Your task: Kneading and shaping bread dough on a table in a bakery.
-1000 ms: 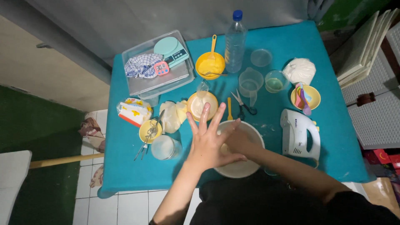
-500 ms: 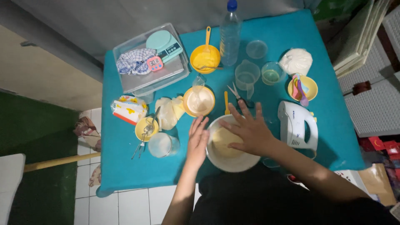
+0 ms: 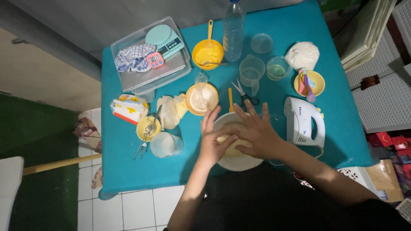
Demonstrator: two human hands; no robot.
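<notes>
A white bowl (image 3: 239, 161) with pale yellow dough stands at the near edge of the teal table (image 3: 128, 171). Both my hands are over it. My left hand (image 3: 214, 141) has its fingers partly curled around the dough at the bowl's left side. My right hand (image 3: 257, 130) lies flat with fingers spread across the top, its thumb touching the left hand. A white electric hand mixer (image 3: 305, 122) lies just right of the bowl. Scissors (image 3: 245, 95) and a yellow plate holding a clear bag (image 3: 201, 99) sit just beyond it.
Farther back stand a clear water bottle (image 3: 233, 30), a yellow bowl with a handle (image 3: 207, 52), clear cups (image 3: 251, 70), a bag of flour (image 3: 302, 55) and a plastic box with a scale (image 3: 150, 55). Left are beaters in a yellow cup (image 3: 147, 128) and a lidded cup (image 3: 165, 144).
My left hand has dropped from above the bowl onto the dough. My right hand has come across the bowl to meet it. The view has moved closer.
</notes>
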